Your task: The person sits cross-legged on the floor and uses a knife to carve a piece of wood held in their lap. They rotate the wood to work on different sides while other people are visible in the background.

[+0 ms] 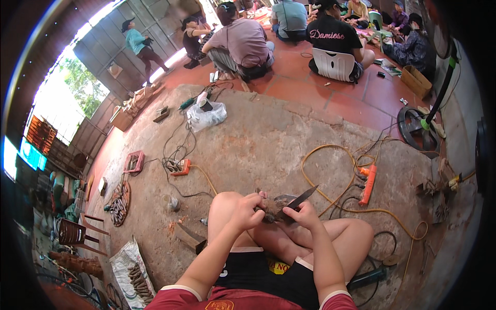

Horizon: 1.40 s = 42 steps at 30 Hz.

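Observation:
I sit cross-legged on the floor with both hands close together over my shins. My right hand [306,215] is closed on a knife with a dark, pointed blade [304,197]; the blade slants up and to the right, and the grip is hidden by my fingers. My left hand [249,211] has its fingers curled round a small dark, rough piece [268,217], whose kind I cannot make out. That piece lies between my two hands, just left of the knife. Brown crumbly material, partly covered by my hands, shows on the floor beyond them.
An orange power strip [368,185] and a looping yellow cord lie to the right. A wooden block [190,238], a tin [170,202] and a white sack [121,261] bearing several brown sticks are left. A plastic bag [206,119] lies ahead; several people sit farther back.

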### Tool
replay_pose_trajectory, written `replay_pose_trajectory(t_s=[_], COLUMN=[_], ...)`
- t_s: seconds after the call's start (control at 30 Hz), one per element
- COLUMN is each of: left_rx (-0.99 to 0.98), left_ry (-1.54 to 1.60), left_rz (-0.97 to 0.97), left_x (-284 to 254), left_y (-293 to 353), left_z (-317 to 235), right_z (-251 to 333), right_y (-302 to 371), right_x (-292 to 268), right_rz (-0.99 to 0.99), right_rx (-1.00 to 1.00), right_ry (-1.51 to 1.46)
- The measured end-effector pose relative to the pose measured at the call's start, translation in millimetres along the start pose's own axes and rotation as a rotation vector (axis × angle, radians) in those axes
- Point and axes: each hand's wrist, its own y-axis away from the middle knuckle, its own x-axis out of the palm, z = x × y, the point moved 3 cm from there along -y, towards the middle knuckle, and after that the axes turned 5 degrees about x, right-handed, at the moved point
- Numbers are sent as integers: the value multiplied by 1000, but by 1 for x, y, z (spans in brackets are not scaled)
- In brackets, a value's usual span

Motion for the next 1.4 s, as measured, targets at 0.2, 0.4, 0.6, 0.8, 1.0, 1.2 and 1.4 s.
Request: replay_pose_trajectory(t_s=[0.2,0.4,0.6,0.8,1.0,1.2,1.4], left_rx=[-13,-9,-28,12,-1,-17,-48], left_ry=[1,-14,-38,-31,9,45,-35], left_rz=[12,6,-3,-38,-18,-66,-68], left_x=[-2,-1,7,13,12,1,-2], left_y=[-3,-4,-5,-8,-5,3,4], left_z=[-4,-4,-2,-1,1,7,10], right_z=[2,8,4,5,6,4,18], right_y=[0,4,2,4,7,3,11], right_x=[-14,-3,-6,-17,-41,-27,-40], right_rz=[-220,-128,-41,-199,-313,-280,-285], right_rx=[2,-8,-12,19,-4,-3,-67], right_ry=[111,95,90,80,88,38,18])
